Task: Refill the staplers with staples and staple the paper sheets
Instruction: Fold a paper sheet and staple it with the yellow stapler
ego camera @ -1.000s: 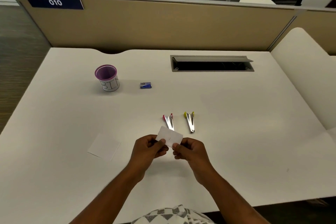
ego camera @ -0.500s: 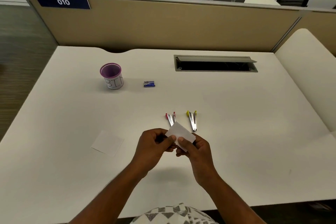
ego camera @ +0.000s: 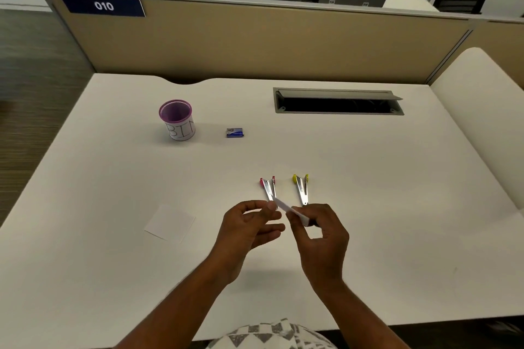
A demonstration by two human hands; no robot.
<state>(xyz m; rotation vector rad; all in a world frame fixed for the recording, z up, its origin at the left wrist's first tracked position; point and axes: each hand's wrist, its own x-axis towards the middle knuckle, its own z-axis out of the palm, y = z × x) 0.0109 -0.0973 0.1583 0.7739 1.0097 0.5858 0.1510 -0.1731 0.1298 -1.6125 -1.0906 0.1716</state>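
Observation:
Two small staplers lie opened in a V on the white desk [ego camera: 368, 178]: a red-tipped stapler [ego camera: 268, 187] and a yellow-tipped stapler [ego camera: 302, 188] to its right. Just in front of them my right hand [ego camera: 320, 238] pinches a small stack of white paper sheets [ego camera: 292, 211], tilted edge-on above the desk. My left hand [ego camera: 249, 227] is beside the stack's far tip with its fingers loosely spread and nothing in them. A blue staple box [ego camera: 235, 132] sits farther back. Another white paper sheet [ego camera: 170, 222] lies flat to the left.
A purple-rimmed cup marked BIN [ego camera: 177, 119] stands at the back left. A grey cable slot [ego camera: 337, 102] is set into the desk at the back right. A tan partition [ego camera: 255, 42] closes off the far edge.
Both hands held the paper stack flat before. Now my left hand has let go and opened, and my right hand has turned the stack edge-on and shifted it slightly right.

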